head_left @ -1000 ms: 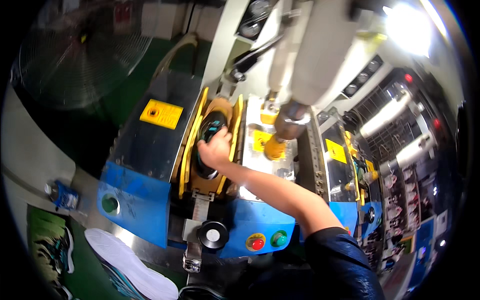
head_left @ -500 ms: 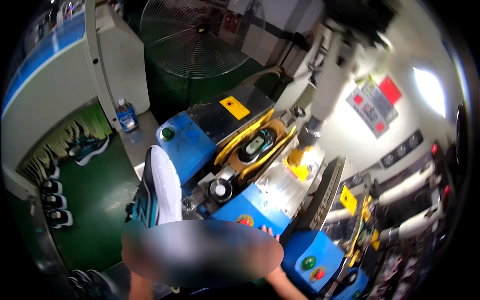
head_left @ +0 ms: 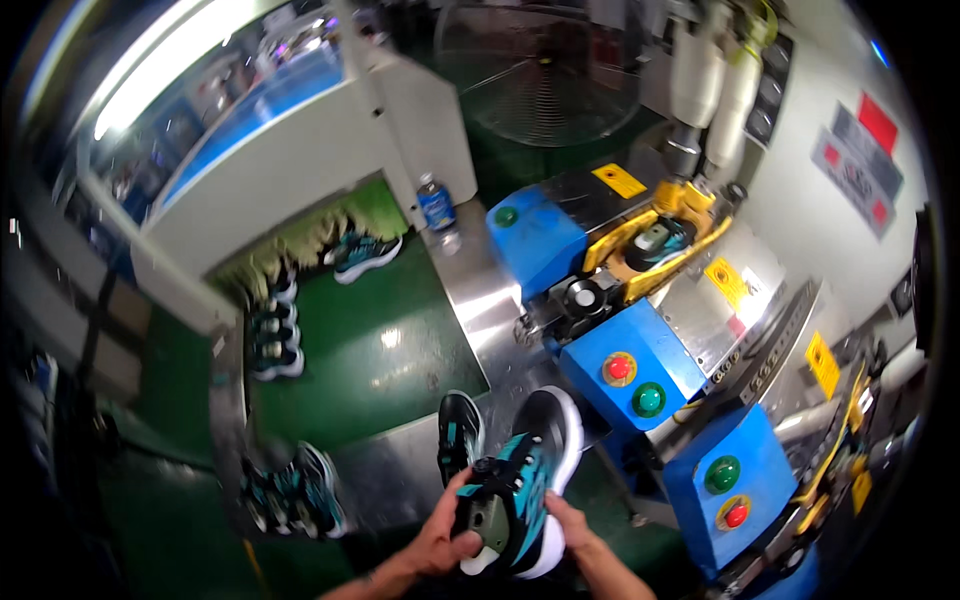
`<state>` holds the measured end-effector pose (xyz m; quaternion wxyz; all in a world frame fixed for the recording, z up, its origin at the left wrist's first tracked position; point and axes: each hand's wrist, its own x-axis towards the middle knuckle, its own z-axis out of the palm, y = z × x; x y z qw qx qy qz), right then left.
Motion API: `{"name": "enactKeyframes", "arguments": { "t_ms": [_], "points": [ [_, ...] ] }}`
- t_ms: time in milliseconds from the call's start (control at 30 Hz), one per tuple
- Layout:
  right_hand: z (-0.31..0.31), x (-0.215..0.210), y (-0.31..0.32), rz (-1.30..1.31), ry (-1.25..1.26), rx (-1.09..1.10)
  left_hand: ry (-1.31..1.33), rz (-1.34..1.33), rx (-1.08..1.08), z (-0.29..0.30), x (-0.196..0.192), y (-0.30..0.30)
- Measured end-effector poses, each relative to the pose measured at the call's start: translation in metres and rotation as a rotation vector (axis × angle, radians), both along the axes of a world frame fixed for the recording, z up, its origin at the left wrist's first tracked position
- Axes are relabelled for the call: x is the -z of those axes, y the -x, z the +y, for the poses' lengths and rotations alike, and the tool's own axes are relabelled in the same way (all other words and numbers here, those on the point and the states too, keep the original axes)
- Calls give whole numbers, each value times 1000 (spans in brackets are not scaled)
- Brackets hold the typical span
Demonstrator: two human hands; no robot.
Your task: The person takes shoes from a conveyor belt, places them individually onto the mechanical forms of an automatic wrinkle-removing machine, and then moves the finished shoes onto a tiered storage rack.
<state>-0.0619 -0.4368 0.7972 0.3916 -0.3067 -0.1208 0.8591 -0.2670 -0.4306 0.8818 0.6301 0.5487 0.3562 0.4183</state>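
Both my hands are on a black and teal sneaker (head_left: 545, 425) with a white sole, its toe pointing away from me. A grey-green shoe last (head_left: 488, 522) fills its opening. My left hand (head_left: 440, 540) is closed round the heel side, its thumb on the last. My right hand (head_left: 572, 528) grips the opposite side near the sole. Just left of this shoe, a second black and teal sneaker (head_left: 460, 430) rests at the metal table edge. Another sneaker (head_left: 660, 243) sits between yellow pads in the blue pressing machine (head_left: 545, 240).
Right of my hands stand blue control boxes with a red button (head_left: 619, 369) and a green button (head_left: 649, 400). Several sneakers (head_left: 275, 335) line the green conveyor (head_left: 380, 345); others (head_left: 300, 490) lie at its near edge. A water bottle (head_left: 436, 203) and fan (head_left: 540, 75) stand farther back.
The held sneaker has turned from showing its white sole to showing its upper. My right hand has left the area by the red button and holds the shoe. The view has swung left.
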Motion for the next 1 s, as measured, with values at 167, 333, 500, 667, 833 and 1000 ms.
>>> {"name": "enactKeyframes", "arguments": {
  "t_ms": [167, 333, 500, 667, 833, 1000],
  "points": [
    [-26, 4, 57, -177, 195, -60, -251, -150, -67, 23, 28, 34],
    [-17, 47, 99, -1043, -430, -260, 25, -265, -429, 7, 75, 111],
    [20, 104, 152, -1688, -356, -68, 150, -106, -667, 1, 59, 152],
    [35, 101, 178, -1564, -213, -14, 77, -191, -476, 17, 55, 193],
    [-51, 7, 148, -915, 47, 364, -88, -64, -263, 36, 25, 172],
    [-208, -104, 150, -936, -5, 814, -171, -167, 228, 19, 19, 122]
  ]
}}
